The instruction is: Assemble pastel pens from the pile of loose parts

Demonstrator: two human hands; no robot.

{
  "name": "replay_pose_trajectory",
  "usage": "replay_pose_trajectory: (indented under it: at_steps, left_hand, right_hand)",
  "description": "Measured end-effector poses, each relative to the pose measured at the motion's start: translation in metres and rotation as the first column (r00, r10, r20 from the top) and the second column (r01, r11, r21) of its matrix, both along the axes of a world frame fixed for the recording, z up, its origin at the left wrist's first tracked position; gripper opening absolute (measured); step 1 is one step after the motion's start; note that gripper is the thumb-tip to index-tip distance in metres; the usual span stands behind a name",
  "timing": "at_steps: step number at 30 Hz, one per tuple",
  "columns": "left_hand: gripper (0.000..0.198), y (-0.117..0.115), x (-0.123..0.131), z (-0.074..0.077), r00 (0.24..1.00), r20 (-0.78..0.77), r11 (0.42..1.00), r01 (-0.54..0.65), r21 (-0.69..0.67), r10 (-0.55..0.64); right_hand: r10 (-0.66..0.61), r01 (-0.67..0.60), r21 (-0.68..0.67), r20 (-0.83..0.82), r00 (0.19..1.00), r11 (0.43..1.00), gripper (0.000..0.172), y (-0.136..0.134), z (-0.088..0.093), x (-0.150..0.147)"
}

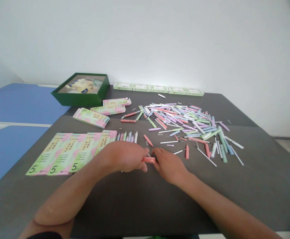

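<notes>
My left hand (131, 156) is closed around a coral pen barrel (149, 160), whose open end points right. Close against it, my right hand (168, 165) has its fingers bent together at the barrel's end. A small thin piece shows between the two hands, but I cannot make out what it is. Just beyond my hands, a loose coral pen part (148, 140) lies on the dark table (140, 205). Beside my left hand, a row of assembled pens (127, 136) lies partly hidden behind it.
A wide pile of pastel pen parts and refills (179, 119) spreads to the right. Several flat pink-green cartons (62, 154) lie at left, with others (91, 118) behind. A green box (77, 99) holding plastic bags and several pale boxes (159, 89) stand by the wall.
</notes>
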State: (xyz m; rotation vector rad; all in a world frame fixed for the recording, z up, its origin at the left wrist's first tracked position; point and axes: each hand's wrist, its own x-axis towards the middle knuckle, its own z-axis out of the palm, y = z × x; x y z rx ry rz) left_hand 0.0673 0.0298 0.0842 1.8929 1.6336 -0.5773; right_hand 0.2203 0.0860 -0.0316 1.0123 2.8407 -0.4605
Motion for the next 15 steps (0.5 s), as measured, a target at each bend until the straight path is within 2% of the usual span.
replay_pose_trajectory:
  at_steps: [4, 7, 10, 13, 15]
  left_hand:
    - [0.036, -0.001, 0.0, 0.003, 1.0, 0.013, 1.0, -0.025, -0.013, 0.025]
    - [0.034, -0.003, -0.005, 0.001, 0.995, 0.071, 0.998, -0.067, -0.009, 0.067]
    - [0.032, -0.004, -0.01, 0.0, 0.995, 0.085, 0.998, -0.051, 0.028, 0.048]
    - [0.029, -0.005, -0.011, 0.0, 0.997, 0.07, 0.999, -0.032, 0.04, 0.03]
    - [0.029, -0.006, -0.011, 0.001, 0.997, 0.068, 0.998, -0.034, 0.044, 0.031]
  right_hand:
    - [-0.052, 0.052, 0.039, 0.012, 0.999, 0.998, 0.021, -0.008, -0.006, -0.013]
    - [-0.029, 0.028, 0.055, 0.009, 1.0, 0.998, 0.015, -0.011, -0.014, -0.019]
    - [-0.005, 0.006, 0.066, -0.008, 1.0, 0.998, 0.014, -0.012, -0.02, -0.02]
    - [-0.02, 0.025, 0.054, -0.102, 0.995, 0.998, 0.013, -0.01, -0.024, -0.017]
    - [-0.056, 0.058, 0.0, -0.225, 0.973, 0.998, 0.01, -0.007, -0.026, -0.012]
